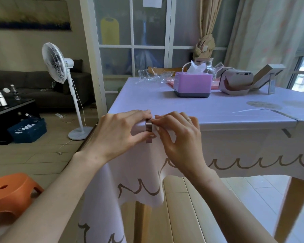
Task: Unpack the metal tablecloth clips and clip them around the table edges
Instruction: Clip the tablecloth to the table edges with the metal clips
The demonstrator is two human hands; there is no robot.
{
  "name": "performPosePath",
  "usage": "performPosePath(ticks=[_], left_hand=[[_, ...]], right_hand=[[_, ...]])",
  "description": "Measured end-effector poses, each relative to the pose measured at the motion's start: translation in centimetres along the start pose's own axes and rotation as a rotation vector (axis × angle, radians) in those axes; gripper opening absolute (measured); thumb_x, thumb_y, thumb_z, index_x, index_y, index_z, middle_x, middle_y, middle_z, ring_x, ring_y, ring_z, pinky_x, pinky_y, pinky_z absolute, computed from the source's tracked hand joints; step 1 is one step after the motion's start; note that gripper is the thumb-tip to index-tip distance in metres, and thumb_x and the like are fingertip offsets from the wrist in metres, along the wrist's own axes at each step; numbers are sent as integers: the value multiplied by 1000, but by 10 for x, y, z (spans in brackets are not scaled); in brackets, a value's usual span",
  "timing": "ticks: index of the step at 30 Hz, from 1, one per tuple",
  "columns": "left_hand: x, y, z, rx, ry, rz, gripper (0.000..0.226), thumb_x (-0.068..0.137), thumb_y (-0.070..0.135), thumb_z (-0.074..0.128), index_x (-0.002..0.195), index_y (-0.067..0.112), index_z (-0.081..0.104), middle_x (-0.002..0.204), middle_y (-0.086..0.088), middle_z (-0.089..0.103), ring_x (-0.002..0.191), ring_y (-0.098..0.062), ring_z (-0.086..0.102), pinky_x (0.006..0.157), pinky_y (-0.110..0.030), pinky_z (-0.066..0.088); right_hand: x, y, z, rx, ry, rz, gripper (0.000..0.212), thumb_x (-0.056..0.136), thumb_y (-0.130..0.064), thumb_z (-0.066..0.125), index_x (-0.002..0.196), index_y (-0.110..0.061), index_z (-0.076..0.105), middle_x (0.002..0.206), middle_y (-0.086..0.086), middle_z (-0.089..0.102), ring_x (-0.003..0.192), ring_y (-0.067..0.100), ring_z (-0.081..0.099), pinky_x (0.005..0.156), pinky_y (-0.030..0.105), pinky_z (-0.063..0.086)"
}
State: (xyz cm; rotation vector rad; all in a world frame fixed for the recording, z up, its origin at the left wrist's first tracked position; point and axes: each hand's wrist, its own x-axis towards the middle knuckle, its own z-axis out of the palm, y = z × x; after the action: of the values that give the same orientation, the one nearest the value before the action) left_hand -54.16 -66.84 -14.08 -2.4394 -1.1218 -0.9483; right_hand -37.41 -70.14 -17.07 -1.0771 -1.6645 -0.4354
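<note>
**Second clip going on at the near corner**

Both forearms reach in from the bottom of my view. My left hand [120, 131] and right hand [178, 132] pinch a flat, brushed-metal clip [148, 128] from either side, seating it over the near edge of the table [235, 120] by its left corner. Smooth white tablecloth [140, 174] with a scalloped brown border hangs below. Another clip [296, 124] already grips the same edge, far right. Crumpled clear packaging [151, 78] lies at the far edge; I judge the other edges remain.
</note>
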Motion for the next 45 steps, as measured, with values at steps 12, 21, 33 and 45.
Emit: performPosePath(ticks=[12, 21, 33, 45], left_hand=[[1, -3, -2, -64, -35, -3, 52, 87, 64, 30, 122, 36, 57, 122, 17, 61, 106, -12, 63, 81, -38, 56], [47, 24, -22, 19, -99, -335, 42, 88, 61, 42, 85, 29, 70, 85, 15, 68, 85, -14, 58, 76, -32, 41], [145, 4, 15, -132, -775, -494, 68, 81, 50, 63, 138, 22, 39, 146, 0, 38, 134, -18, 32, 105, -27, 26], [145, -16, -10, -16, -1324, -711, 119, 73, 43, 74, 147, 21, -16, 153, -5, -28, 143, -27, -18, 117, -45, 9]], right_hand=[[0, 8, -12, 19, -97, -103, 18, 87, -18, 54, 98, -20, 69, 95, -6, 68, 85, 18, 58, 75, 30, 33], [44, 31, -38, -83, -379, -17, 27, 94, -34, 51, 118, -29, 61, 121, -8, 63, 109, 18, 53, 86, 30, 38], [115, 115, -44, -167, -1038, 235, 63, 88, -51, 54, 144, -30, 32, 152, -1, 30, 137, 25, 30, 108, 44, 32], [127, 129, -61, -228, -1464, 279, 88, 78, -48, 68, 146, -28, 16, 152, 16, 6, 142, 41, 6, 103, 62, 25]])
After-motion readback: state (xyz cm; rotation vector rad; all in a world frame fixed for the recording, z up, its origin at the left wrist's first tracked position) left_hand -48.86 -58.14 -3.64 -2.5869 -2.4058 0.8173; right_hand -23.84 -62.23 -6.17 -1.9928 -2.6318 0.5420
